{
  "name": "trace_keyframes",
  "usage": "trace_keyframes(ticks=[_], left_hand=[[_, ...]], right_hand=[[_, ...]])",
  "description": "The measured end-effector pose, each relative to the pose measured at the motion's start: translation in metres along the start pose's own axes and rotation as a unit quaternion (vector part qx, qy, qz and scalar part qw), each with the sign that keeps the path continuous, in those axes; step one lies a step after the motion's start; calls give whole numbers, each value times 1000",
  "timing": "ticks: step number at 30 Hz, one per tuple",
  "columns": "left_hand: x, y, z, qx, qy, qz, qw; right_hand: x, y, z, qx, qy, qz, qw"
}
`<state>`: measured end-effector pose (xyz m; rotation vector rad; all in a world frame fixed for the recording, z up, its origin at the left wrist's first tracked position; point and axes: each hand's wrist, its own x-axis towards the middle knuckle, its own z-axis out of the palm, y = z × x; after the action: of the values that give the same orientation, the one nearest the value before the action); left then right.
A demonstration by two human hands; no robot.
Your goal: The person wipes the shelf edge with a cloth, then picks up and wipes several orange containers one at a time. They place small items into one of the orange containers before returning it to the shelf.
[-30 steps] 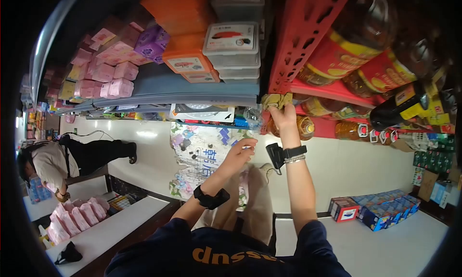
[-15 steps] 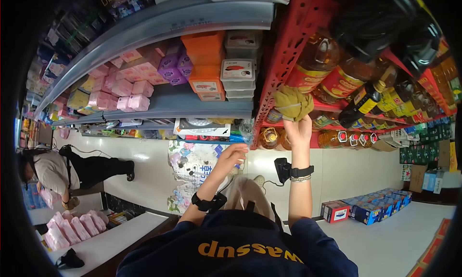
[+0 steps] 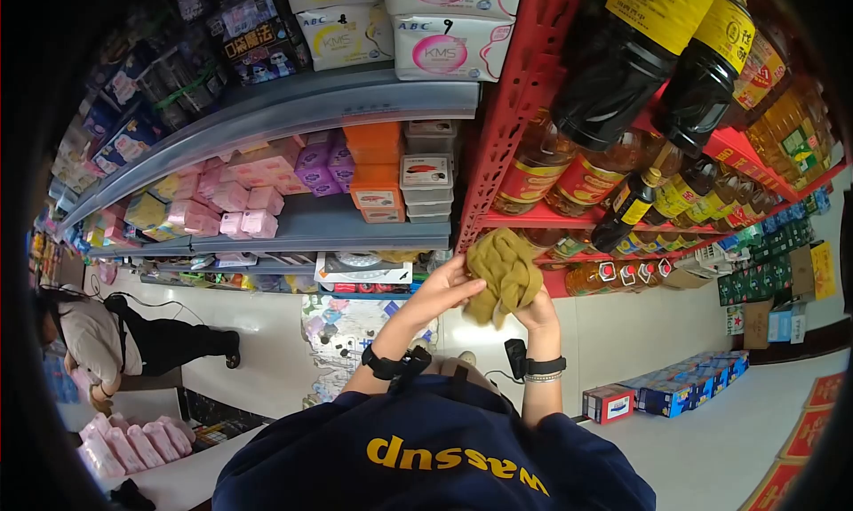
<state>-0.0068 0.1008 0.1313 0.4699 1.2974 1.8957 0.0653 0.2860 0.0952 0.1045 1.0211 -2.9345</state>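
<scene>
A crumpled olive-green cloth (image 3: 502, 275) is bunched up in front of my body, before the end post of the red shelf. My right hand (image 3: 538, 312) grips it from beneath on its right side, with most of the fingers hidden behind the folds. At the cloth's left edge is my left hand (image 3: 451, 289), its thumb stretched toward the fabric and fingers apart. Whether the left fingers press on the cloth is hard to make out. Dark straps with small devices sit on both wrists.
The red rack (image 3: 511, 111) on the right holds sauce and oil bottles (image 3: 626, 209). Pink packs and plastic boxes (image 3: 426, 173) fill the grey shelf (image 3: 338, 222) on the left. Another person (image 3: 107, 333) stands at far left near pink packs (image 3: 133, 444). Boxed goods (image 3: 675, 387) line the lower right.
The cloth has come down and left, away from the bottles, with my right hand on it. My left hand has risen to meet it. The view has tilted up toward the shelves.
</scene>
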Motion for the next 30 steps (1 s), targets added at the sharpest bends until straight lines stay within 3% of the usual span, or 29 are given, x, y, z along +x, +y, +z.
trace_keyframes(ticks=[2, 5, 7, 9, 11, 13, 16, 17, 19, 23, 27, 29, 30], left_hand=[[-1, 7, 2, 21, -15, 20, 999], [-3, 8, -10, 52, -27, 21, 998], [-4, 9, -14, 44, 5, 34, 998], [-6, 10, -20, 58, 7, 38, 998], [-8, 3, -30, 186, 0, 73, 980], [-17, 21, -20, 167, 19, 32, 985], [-22, 25, -25, 159, 35, 4, 987], [-22, 25, -27, 160, 36, 5, 986], [-22, 22, -33, 171, 38, -12, 984], [-28, 24, -37, 169, 57, -17, 984], [-37, 22, -41, 159, 63, -17, 985], [-43, 24, -43, 152, 70, -20, 986], [-46, 24, -44, 145, 77, -23, 986]], right_hand=[[-2, -4, 1, -24, -37, -10, 999], [0, -4, -4, -22, 11, -24, 999], [7, -11, 17, -3, -15, -51, 999], [23, -26, 60, -163, 33, -152, 974], [51, -36, 80, -370, 28, -271, 888], [87, -49, 103, -539, 34, -448, 713], [134, -55, 120, -725, 131, -476, 481], [147, -50, 112, -723, 131, -478, 481], [175, -33, 84, -754, 173, -499, 390], [187, -7, 49, -742, 179, -530, 370], [185, 20, 6, -759, 168, -501, 381], [178, 33, -13, -769, 146, -482, 394], [173, 38, -16, -745, 158, -479, 436]])
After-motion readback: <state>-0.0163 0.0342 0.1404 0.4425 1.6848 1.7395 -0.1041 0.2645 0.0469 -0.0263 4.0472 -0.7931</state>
